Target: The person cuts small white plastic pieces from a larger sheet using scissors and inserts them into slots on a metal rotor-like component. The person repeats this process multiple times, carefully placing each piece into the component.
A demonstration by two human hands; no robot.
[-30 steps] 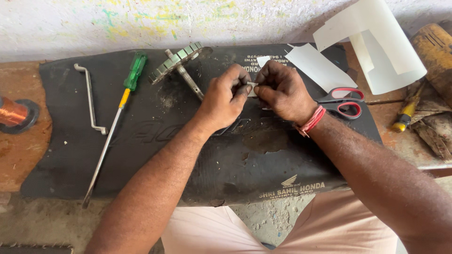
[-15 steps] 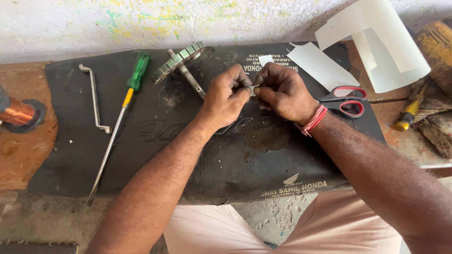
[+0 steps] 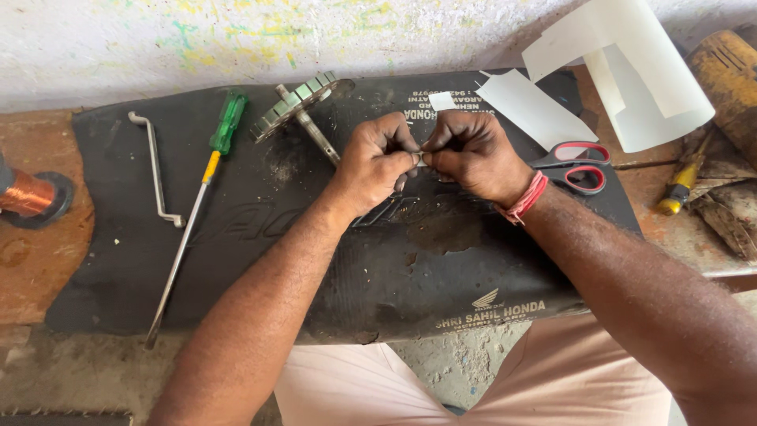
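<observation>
Unmoved since earlier: left hand (image 3: 377, 162) and right hand (image 3: 473, 154), fingertips pinched together on small pale piece (image 3: 423, 158) above black rubber mat (image 3: 236, 237); geared shaft (image 3: 300, 106) just behind.

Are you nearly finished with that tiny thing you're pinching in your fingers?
Done, it seems: white sheet lies cut into pieces, with the red-handled scissors set down. In hand: the left hand and right hand pinch a small pale piece, too tiny to identify. Probably left: the toothed metal rotor on its shaft, the green-handled screwdriver and the copper wire spool lie untouched.
</observation>
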